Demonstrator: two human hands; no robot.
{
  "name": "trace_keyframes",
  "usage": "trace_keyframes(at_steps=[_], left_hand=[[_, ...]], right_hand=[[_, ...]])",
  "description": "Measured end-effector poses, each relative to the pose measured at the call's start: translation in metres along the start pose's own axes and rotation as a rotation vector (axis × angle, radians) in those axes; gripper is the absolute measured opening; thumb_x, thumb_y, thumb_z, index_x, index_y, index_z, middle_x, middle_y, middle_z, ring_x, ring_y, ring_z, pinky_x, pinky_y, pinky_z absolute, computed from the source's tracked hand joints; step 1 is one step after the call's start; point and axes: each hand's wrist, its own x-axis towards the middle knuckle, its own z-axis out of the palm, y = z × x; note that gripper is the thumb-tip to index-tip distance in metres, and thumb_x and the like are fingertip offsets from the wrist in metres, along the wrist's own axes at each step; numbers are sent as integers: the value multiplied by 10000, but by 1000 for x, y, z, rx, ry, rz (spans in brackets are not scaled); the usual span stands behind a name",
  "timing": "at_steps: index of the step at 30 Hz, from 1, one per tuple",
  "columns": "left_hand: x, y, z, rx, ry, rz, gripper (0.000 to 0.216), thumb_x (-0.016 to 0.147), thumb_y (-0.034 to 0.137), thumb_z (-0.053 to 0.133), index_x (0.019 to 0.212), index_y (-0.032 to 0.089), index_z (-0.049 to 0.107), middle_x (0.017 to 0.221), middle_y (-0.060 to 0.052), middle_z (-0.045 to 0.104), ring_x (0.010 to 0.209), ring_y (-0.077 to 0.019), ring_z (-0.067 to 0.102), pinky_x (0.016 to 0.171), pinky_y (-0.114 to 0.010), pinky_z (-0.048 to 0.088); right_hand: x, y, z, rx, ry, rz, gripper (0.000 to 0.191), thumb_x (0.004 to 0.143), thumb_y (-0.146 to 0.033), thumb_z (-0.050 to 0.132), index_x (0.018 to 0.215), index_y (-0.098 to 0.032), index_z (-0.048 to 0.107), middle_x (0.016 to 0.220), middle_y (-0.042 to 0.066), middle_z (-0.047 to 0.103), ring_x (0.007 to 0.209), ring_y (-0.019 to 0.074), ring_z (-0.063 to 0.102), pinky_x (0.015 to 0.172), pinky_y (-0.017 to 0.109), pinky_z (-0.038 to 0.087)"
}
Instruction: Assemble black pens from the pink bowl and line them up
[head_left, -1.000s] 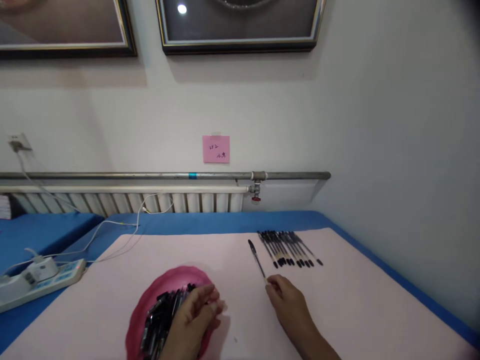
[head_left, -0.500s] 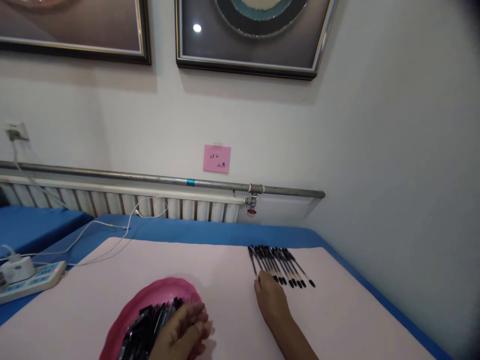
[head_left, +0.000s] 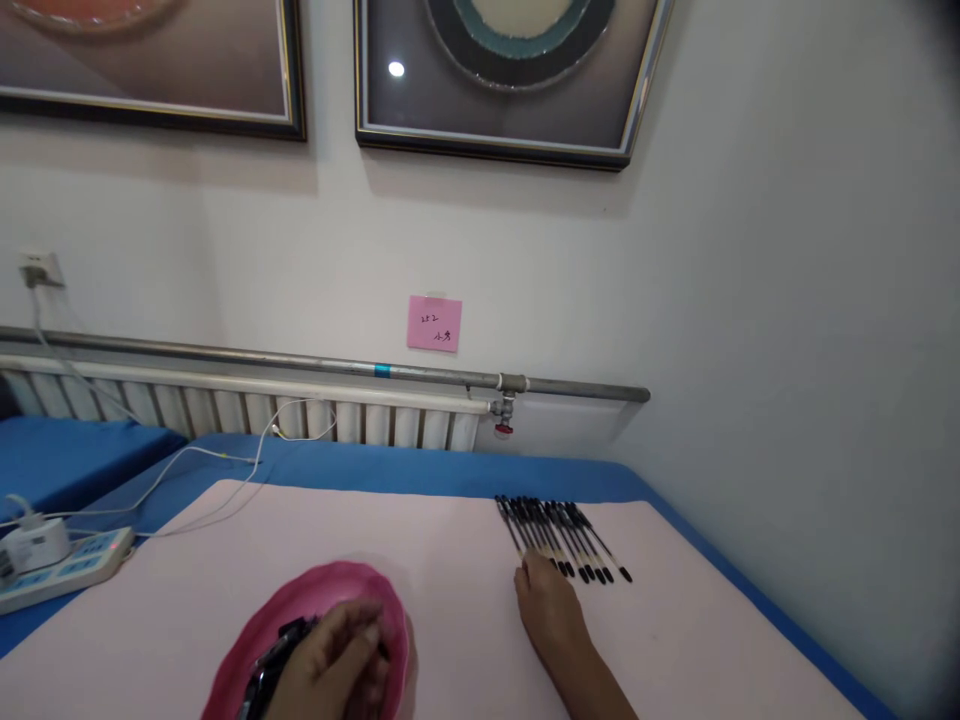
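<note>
A row of slim black pens [head_left: 574, 540] lies side by side at the far right of the pink sheet, dark ends toward the wall. My right hand [head_left: 551, 605] is closed at the row's left end, its fingers pinched on the near end of a pen. At the lower left stands a pink plate [head_left: 360, 578] with a wavy rim, holding a heap of black pens [head_left: 274, 665]. Over that plate hovers my left hand [head_left: 330, 665], fingers curled together and a little blurred. I cannot make out what, if anything, is in them.
The pink sheet [head_left: 465, 600] covers a blue table [head_left: 420, 466]. On the left lie a power strip [head_left: 75, 570] with a white plug and a white cable [head_left: 202, 447] running across. Behind are a radiator [head_left: 360, 422], a pipe [head_left: 322, 362] and a pink note [head_left: 435, 323] on the wall.
My left hand has moved left and down, from the plate's right edge to over its inside. The right hand stays at the left end of the row. The view has tilted slightly.
</note>
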Motion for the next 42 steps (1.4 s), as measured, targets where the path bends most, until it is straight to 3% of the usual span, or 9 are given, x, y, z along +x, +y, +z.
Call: trace_keyframes(at_steps=[4,7,13,19,26,30,34,39,42], left_hand=[[9,18,-28,146,106,97,344,632,374,687,923,203,622,650,14,642,565,-143,565,520,-233,431],[12,32,-47,267,183,254,292,664,392,634,858,175,621,504,55,539,485,-128,492,475,-225,374],[11,48,-68,617,352,324,252,751,388,495,850,180,598,671,5,617,598,-158,562,577,-264,433],[13,45,-72,1128,294,270,190,774,188,395,769,192,584,736,-20,657,690,-142,587,610,-232,386],[5,36,-60,1468,156,131,109,657,202,538,697,175,636,738,-102,692,705,-245,619,588,-299,360],[5,34,-52,1541,141,97,184,703,217,502,783,151,653,834,-153,699,773,-277,634,614,-322,377],[7,36,-52,1530,140,98,185,724,187,460,738,166,643,792,-128,705,744,-256,638,601,-311,365],[9,40,-49,1442,271,148,230,796,223,371,814,166,593,832,-123,693,777,-232,625,625,-301,361],[8,37,-39,1363,245,184,212,797,195,352,818,180,563,806,-80,690,747,-185,622,616,-265,366]], right_hand=[[-16,-9,-3,10,-102,-91,188,854,-123,404,726,-183,528,695,31,633,629,153,584,545,238,314],[-24,-18,-9,8,-194,-150,182,848,-122,400,762,-171,553,748,71,660,718,192,610,596,256,327],[-31,-33,-17,-27,-364,-205,238,841,-89,348,862,-112,584,825,172,682,765,264,629,577,286,314],[-53,-57,-14,-68,-454,-279,278,808,-29,332,846,-118,593,767,155,685,718,265,628,543,288,266],[-52,-59,-16,-31,-476,-293,249,830,-73,330,743,-145,551,726,126,673,649,234,611,521,272,250],[-50,-59,-16,-27,-463,-300,233,824,-74,346,742,-150,551,715,119,665,647,233,602,515,272,225],[-52,-63,-17,-24,-464,-312,228,822,-72,359,743,-149,558,696,109,653,619,215,583,511,269,215],[-52,-66,-21,-17,-464,-312,224,821,-75,361,718,-150,546,657,92,631,566,193,552,496,265,203],[-52,-66,-23,-5,-460,-313,225,818,-74,360,711,-151,541,654,88,627,571,190,550,497,261,210]])
